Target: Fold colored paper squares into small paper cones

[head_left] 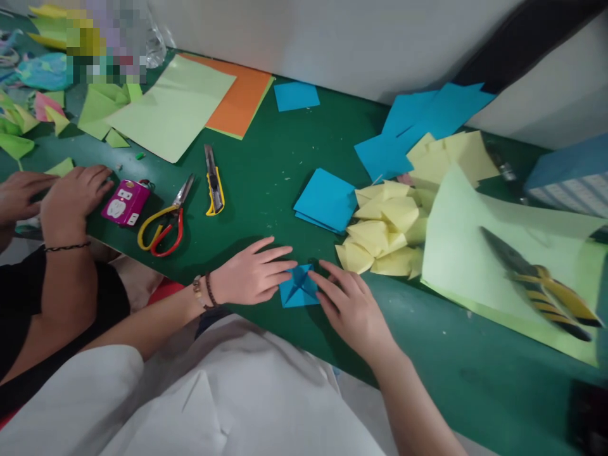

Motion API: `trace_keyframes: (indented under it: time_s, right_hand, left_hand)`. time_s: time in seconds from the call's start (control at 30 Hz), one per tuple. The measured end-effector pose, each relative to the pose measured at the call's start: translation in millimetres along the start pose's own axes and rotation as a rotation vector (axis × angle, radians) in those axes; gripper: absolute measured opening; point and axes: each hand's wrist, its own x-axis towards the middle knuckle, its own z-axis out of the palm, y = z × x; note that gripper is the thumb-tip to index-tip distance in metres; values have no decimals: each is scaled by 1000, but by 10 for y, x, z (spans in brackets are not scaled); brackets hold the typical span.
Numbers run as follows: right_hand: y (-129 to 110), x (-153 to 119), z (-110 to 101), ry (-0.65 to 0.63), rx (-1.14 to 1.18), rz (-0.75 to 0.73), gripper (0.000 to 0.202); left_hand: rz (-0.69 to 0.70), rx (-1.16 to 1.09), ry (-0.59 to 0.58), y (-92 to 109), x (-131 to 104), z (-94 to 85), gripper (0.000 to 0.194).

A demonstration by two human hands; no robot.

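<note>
A small blue paper square (300,292) with folded flaps and crossing creases lies on the green table near its front edge. My left hand (251,272) reaches it from the left, palm down, its fingers spread and the tips at the paper's left and upper edge. From the right, my right hand (354,307) touches the paper's right side with its fingertips, fingers apart and slightly bent. Just above my hands is a stack of blue squares (327,199). Folded pale yellow paper pieces (387,231) are heaped beside that stack.
Red-and-yellow scissors (166,225), a yellow cutter (215,187) and a purple box (126,202) lie left. Another person's hands (76,196) rest at far left. Green sheets (175,107) lie behind. Black-and-yellow shears (541,285) lie on pale green paper (460,234) at right.
</note>
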Motion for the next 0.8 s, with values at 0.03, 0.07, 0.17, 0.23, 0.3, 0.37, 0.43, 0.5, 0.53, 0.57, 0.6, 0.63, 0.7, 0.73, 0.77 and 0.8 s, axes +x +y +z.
trace_keyframes:
  time_s: [0.03,0.07,0.17,0.23,0.3,0.37,0.43,0.5,0.53,0.57,0.6,0.63,0.7,0.73,0.77,0.8]
  right_hand:
    - [2,20,1,-38,-47,-14,37]
    - [-3,34,4,-70,-87,-24,38]
    - [-25,49,19,-112,-134,-22,34]
    - [-27,47,31,-117,-121,-5,30]
    - [-21,43,41,-115,-95,13,28]
    - [-17,40,44,-111,-57,26,33]
    - [-20,39,34,-113,-6,37,37]
    - [-26,40,12,-118,49,49,33]
    - [-27,43,-2,-120,76,57,29]
    - [-27,47,-16,-120,100,66,24]
    - [-25,53,-31,-119,120,75,21]
    - [-21,62,-44,-120,137,82,18]
    - [-8,83,-61,-132,163,81,14]
    - [-1,96,-64,-140,172,74,13]
    - [6,109,-63,-147,179,63,13]
    - [10,121,-60,-155,187,52,12]
  left_hand:
    - [-11,15,18,4,23,-6,27]
    - [-28,31,47,22,39,-9,25]
    - [-89,61,170,147,42,-2,20]
    - [-116,45,221,264,10,14,17]
    - [-122,8,197,364,-30,39,18]
    - [-127,-16,157,406,-64,69,19]
    - [-122,-32,142,371,-81,98,19]
    - [-72,-63,123,272,-77,113,21]
    - [-26,-85,109,211,-69,115,22]
    - [16,-109,93,151,-58,113,23]
    - [56,-127,81,97,-46,109,24]
    - [85,-136,72,55,-33,105,24]
    - [105,-127,83,16,-12,103,23]
    - [97,-112,102,19,-6,106,22]
    - [89,-96,124,34,-5,112,21]
    - [88,-82,147,57,-9,121,21]
